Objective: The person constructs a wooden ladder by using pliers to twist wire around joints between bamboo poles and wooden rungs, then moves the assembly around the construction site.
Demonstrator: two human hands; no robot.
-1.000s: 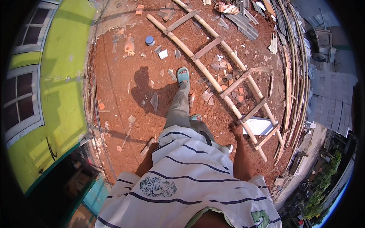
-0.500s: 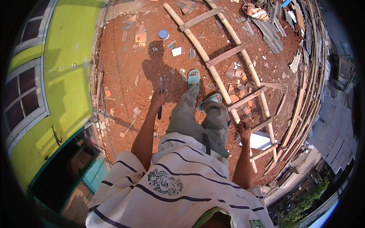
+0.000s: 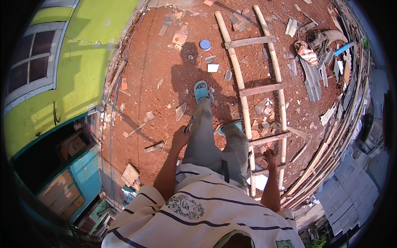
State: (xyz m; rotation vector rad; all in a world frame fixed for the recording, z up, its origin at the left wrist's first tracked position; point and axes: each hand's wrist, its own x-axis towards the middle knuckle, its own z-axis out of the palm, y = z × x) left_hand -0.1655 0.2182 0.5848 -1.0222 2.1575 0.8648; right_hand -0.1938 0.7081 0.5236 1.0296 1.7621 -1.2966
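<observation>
My left hand (image 3: 180, 137), beside my left thigh, is closed around a dark, bar-shaped tool (image 3: 190, 124). Only a short end shows above the fist, so its exact kind is unclear. Low on the right, my right hand (image 3: 271, 158) hangs over the lower part of a bamboo ladder (image 3: 245, 108). Its fingers are loosely bent and somewhat apart, with nothing visible in them. The ladder has flat wooden rungs and lies on red soil along my right side. My feet, in light green sandals (image 3: 201, 94), are mid-stride to its left.
Broken roof tiles (image 3: 180, 38) litter the soil. Ahead are a blue-lidded tub (image 3: 205, 45) and a white tile piece (image 3: 213, 67). Bamboo poles (image 3: 331, 159) lie far right, near a twig broom (image 3: 298, 132) and grey corrugated scraps (image 3: 311, 80). A yellow-green wall (image 3: 89, 53) stands left.
I have stepped forward with my left foot. My left hand has swung in toward the thigh with the tool. The ladder now appears more upright in view, and the right hand is lower over it.
</observation>
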